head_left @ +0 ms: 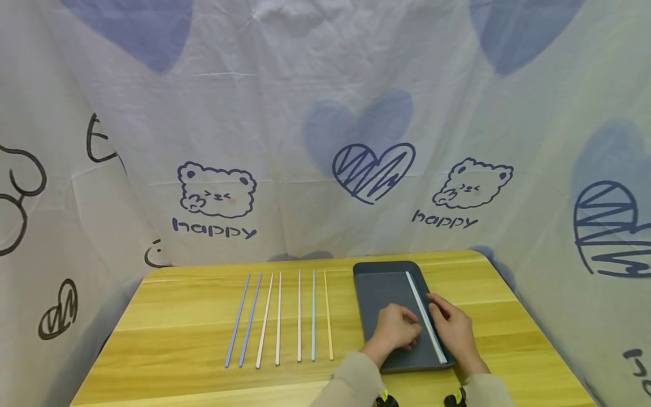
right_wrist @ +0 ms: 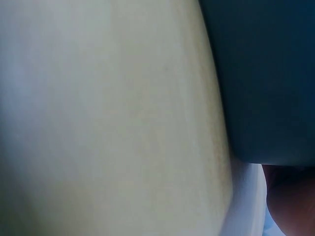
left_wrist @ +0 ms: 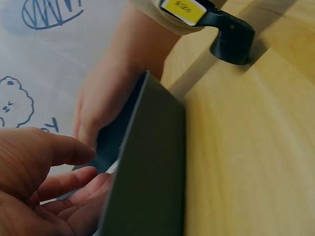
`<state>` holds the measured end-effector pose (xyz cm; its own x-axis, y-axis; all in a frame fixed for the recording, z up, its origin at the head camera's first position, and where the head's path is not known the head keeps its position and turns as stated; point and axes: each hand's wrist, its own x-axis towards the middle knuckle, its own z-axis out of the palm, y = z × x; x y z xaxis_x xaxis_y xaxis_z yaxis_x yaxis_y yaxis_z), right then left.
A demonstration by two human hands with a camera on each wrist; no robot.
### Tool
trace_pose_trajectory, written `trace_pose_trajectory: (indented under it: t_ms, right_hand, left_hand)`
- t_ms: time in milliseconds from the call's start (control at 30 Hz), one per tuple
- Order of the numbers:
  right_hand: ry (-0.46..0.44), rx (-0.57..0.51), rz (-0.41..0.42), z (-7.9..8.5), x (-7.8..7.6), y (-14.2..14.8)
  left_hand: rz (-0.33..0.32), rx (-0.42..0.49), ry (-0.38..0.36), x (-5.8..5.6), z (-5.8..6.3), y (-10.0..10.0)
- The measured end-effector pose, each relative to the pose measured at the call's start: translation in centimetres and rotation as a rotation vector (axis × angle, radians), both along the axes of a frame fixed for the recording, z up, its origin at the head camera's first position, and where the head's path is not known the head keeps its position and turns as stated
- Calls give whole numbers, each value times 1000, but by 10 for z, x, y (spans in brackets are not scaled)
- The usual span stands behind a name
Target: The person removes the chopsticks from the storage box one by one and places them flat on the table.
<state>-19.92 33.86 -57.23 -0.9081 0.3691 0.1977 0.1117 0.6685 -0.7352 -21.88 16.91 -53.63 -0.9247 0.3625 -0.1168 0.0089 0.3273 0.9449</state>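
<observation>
A dark grey tray [head_left: 377, 272] lies on the right side of the table, with pale blue-white chopsticks [head_left: 424, 316] lying lengthwise along its right side. My left hand [head_left: 398, 327] hovers over the tray's near middle, its fingers loosely bent with nothing between them. In the left wrist view the same left hand [left_wrist: 47, 182] is beside the tray wall [left_wrist: 147, 162]. My right hand [head_left: 456, 333] is at the tray's right rim, thumb and forefinger extended towards the chopsticks. Only part of the right hand [right_wrist: 290, 201] shows beyond the tray's corner in the right wrist view.
Left of the tray several chopsticks lie spaced apart in a row: blue-violet ones [head_left: 237, 322], pale pink ones [head_left: 278, 319], a light blue one [head_left: 313, 316] and a yellow one [head_left: 328, 316]. A printed white curtain [head_left: 285, 130] hangs around the wooden table [head_left: 168, 316].
</observation>
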Motion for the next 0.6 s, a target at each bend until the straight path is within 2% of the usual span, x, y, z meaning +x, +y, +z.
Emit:
trace_pose_trajectory:
  t_ms: [333, 600]
  right_hand:
    - [-19, -3, -2, 0, 1, 1]
    - [-36, -17, -5, 2, 0, 1]
  left_hand:
    - [36, -52, 3, 6, -7, 17]
    - [35, -67, 6, 4, -7, 23]
